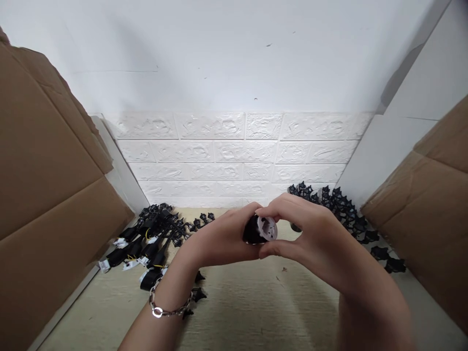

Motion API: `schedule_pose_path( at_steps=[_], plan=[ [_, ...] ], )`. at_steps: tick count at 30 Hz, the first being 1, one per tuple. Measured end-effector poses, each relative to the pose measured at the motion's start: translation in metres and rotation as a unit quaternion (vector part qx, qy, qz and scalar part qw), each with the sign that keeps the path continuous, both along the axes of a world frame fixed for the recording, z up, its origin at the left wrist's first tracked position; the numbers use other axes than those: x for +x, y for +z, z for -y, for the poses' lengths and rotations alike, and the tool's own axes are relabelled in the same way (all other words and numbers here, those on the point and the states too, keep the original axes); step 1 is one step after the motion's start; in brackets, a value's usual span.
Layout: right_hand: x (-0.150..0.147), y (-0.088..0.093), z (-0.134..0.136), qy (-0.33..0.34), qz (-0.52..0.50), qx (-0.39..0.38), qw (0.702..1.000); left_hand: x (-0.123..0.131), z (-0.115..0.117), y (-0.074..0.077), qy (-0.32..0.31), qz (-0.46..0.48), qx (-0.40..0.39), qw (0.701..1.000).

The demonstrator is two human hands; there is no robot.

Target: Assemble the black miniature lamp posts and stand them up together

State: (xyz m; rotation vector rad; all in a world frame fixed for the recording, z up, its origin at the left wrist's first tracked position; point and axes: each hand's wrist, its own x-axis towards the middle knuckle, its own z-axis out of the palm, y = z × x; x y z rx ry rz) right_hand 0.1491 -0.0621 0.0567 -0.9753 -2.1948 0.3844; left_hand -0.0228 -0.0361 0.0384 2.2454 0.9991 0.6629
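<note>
My left hand (223, 236) is wrapped round a black cylindrical housing (252, 231), held above the middle of the table. At the housing's right end sits a white round insert (267, 228), its hollow face turned toward the right. My right hand (303, 224) grips this white insert between thumb and fingers, the thumb below and the fingers above. Whether the insert is fully seated in the housing I cannot tell. A silver chain bracelet (171, 309) hangs on my left wrist.
Black parts with white ends and yellow wires (149, 246) lie piled at left. Several small black star-shaped pieces (340, 204) are heaped at the back right. Cardboard panels (47, 156) flank both sides, and a white brick-patterned wall (212, 151) stands behind the table (256, 307).
</note>
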Motion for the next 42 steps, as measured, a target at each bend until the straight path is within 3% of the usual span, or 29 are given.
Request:
schedule_pose_path(
  at_steps=[7,13,16,22,30,37,42],
  plan=[
    [-0.003,-0.007,-0.018,0.104,-0.097,-0.022,0.990,-0.003,-0.001,-0.005,-0.074,0.145,-0.100,0.982],
    [-0.019,-0.017,-0.031,0.151,-0.229,-0.066,0.959,-0.010,-0.007,-0.004,-0.144,0.304,-0.237,0.911],
    [-0.026,-0.022,-0.035,0.195,-0.283,-0.124,0.931,-0.009,-0.009,-0.003,-0.133,0.358,-0.251,0.890],
    [-0.029,-0.025,-0.040,0.187,-0.321,-0.210,0.904,-0.001,-0.014,-0.006,-0.050,0.337,-0.223,0.913],
    [-0.019,-0.023,-0.043,0.156,-0.218,-0.088,0.959,-0.006,-0.019,-0.012,-0.060,0.260,-0.186,0.946],
    [-0.022,-0.020,-0.042,0.143,-0.196,-0.036,0.969,-0.011,-0.019,-0.020,-0.052,0.223,-0.138,0.963],
    [-0.027,-0.022,-0.040,0.114,-0.212,-0.022,0.970,-0.012,-0.015,-0.017,-0.041,0.190,-0.116,0.974]
  ],
)
